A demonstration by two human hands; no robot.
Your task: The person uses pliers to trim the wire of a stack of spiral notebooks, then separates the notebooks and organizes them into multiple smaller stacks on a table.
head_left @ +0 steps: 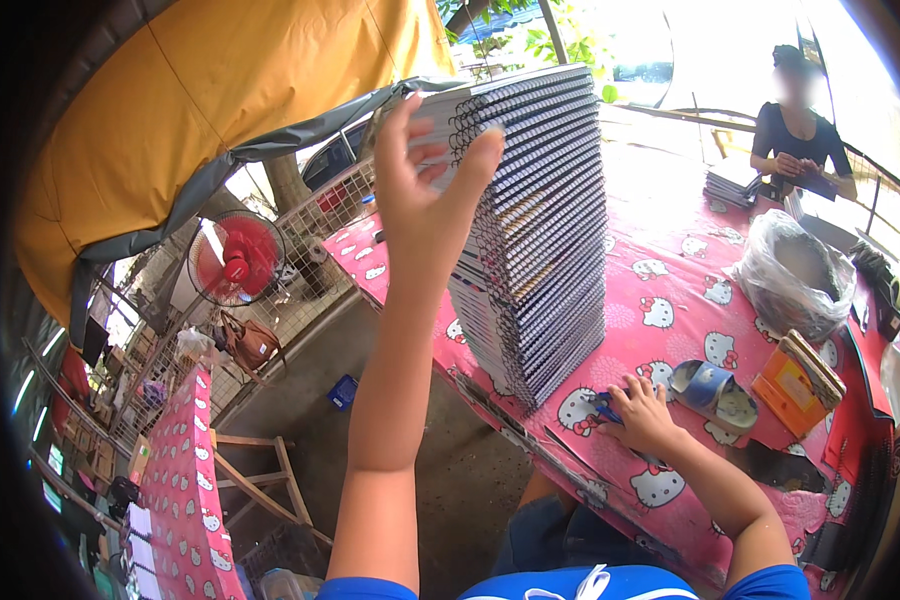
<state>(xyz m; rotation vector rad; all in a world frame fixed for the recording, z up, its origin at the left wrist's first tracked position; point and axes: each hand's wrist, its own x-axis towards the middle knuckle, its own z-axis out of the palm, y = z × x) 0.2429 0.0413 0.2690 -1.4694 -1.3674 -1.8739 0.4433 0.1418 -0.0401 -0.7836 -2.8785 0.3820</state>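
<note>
A tall stack of spiral-bound notebooks (545,240) stands on the pink table, with black coils along its near side. Raised beside the upper part of the stack is my left hand (425,180), slightly blurred, its fingers and thumb apart and nothing between them. The fingertips overlap the top notebooks in view; whether they touch I cannot tell. Low on the table, right of the stack's base, my right hand (645,415) curls over a small blue-handled tool (602,406). Most of that tool is hidden under the fingers.
Right of my right hand lie a blue slipper (715,392) and an orange box (795,385). Behind them sits a clear plastic bag (798,275) with a dark roll. A person (800,140) works across the pink patterned table (660,265). A red fan (236,258) stands left.
</note>
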